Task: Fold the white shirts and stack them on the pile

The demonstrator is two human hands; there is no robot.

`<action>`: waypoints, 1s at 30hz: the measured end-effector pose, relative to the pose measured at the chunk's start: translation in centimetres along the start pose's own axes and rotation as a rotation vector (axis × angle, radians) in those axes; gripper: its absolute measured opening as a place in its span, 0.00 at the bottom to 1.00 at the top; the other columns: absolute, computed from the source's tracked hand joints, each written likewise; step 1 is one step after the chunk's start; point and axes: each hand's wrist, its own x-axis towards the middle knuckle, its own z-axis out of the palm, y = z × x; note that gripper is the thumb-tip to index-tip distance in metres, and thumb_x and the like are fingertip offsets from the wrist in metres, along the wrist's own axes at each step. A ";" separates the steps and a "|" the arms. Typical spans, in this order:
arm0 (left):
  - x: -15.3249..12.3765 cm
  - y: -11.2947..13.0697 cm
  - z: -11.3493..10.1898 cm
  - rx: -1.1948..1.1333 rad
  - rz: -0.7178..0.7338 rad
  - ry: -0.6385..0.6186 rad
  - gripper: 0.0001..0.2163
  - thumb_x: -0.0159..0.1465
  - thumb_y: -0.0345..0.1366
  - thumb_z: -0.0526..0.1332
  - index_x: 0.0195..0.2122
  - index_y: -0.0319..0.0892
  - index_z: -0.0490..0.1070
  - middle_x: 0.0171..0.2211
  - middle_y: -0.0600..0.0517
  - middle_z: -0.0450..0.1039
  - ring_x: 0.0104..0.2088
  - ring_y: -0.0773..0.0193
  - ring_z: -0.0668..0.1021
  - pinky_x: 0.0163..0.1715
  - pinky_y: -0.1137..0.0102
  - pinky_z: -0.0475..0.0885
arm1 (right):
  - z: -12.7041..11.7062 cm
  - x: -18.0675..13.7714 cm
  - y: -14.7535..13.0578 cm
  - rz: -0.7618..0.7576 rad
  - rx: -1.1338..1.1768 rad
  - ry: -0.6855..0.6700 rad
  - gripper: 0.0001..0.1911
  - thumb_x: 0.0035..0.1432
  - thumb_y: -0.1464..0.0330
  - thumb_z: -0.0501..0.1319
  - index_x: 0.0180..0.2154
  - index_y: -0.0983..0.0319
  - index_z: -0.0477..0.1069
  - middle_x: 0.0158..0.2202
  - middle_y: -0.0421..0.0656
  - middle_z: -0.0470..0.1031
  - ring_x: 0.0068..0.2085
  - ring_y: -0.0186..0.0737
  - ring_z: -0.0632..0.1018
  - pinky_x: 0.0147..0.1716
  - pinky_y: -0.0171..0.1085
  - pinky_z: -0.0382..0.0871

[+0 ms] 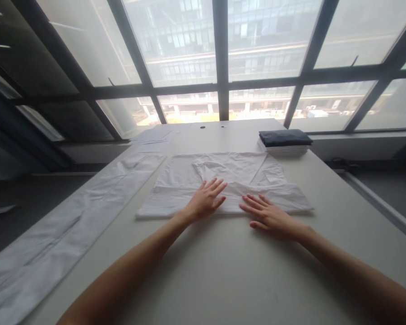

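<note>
1. the left arm slants in from the lower left; the left hand [205,201] lies palm down on the creased white cloth [236,174], fingers pointing forward and to the right. its grip is released, the fingers stretched out flat.
2. the right arm slants in from the lower right; the right hand [270,219] is also palm down, fingertips on the cloth's near part, pointing forward and to the left. its grip is released too, fingers extended, thumb a little apart.
3. the white cloth lies across the middle of the desk [223,275], beneath both hands, with a layered band along its near side.
4. from left to right: a dark curtain [18,122], then tall windows in a dark frame [222,54] beyond the desk's far end, then grey floor [389,183] at the right.
5. counted from the left: one long white cloth [88,216] by the desk's left edge; two hands on one cloth; two small dark spots [202,127] at the far end; one stack, with one dark folded cloth [284,136] atop white layers [287,149] too tight to count.
</note>
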 end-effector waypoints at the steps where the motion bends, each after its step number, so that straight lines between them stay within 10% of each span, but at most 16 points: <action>1: 0.3 0.0 0.7 0.007 0.005 -0.040 0.26 0.74 0.50 0.46 0.71 0.49 0.54 0.71 0.49 0.52 0.71 0.52 0.53 0.68 0.50 0.48 | -0.1 0.0 -0.1 0.002 0.002 -0.009 0.33 0.70 0.52 0.51 0.71 0.48 0.46 0.74 0.42 0.42 0.73 0.49 0.45 0.70 0.56 0.38; 10: 0.1 -0.4 1.9 0.048 -0.011 -0.108 0.26 0.74 0.50 0.44 0.72 0.53 0.51 0.73 0.50 0.46 0.72 0.50 0.50 0.68 0.48 0.46 | -1.0 0.3 1.8 0.195 -0.004 0.329 0.27 0.73 0.58 0.45 0.69 0.54 0.56 0.72 0.46 0.53 0.72 0.47 0.53 0.69 0.56 0.48; 17: 0.3 -0.5 1.9 0.047 -0.001 -0.109 0.26 0.74 0.50 0.44 0.72 0.54 0.50 0.73 0.52 0.46 0.72 0.52 0.50 0.68 0.49 0.45 | 0.0 -0.5 5.0 0.354 -0.170 0.140 0.35 0.71 0.50 0.43 0.72 0.58 0.47 0.73 0.50 0.45 0.73 0.52 0.46 0.69 0.58 0.43; 30: 0.1 -0.5 2.3 0.031 -0.016 -0.104 0.27 0.74 0.52 0.43 0.72 0.54 0.49 0.73 0.52 0.46 0.72 0.52 0.51 0.68 0.49 0.45 | 0.3 -3.2 8.5 0.467 -0.339 0.235 0.34 0.70 0.53 0.44 0.71 0.60 0.49 0.72 0.51 0.50 0.72 0.51 0.52 0.67 0.58 0.50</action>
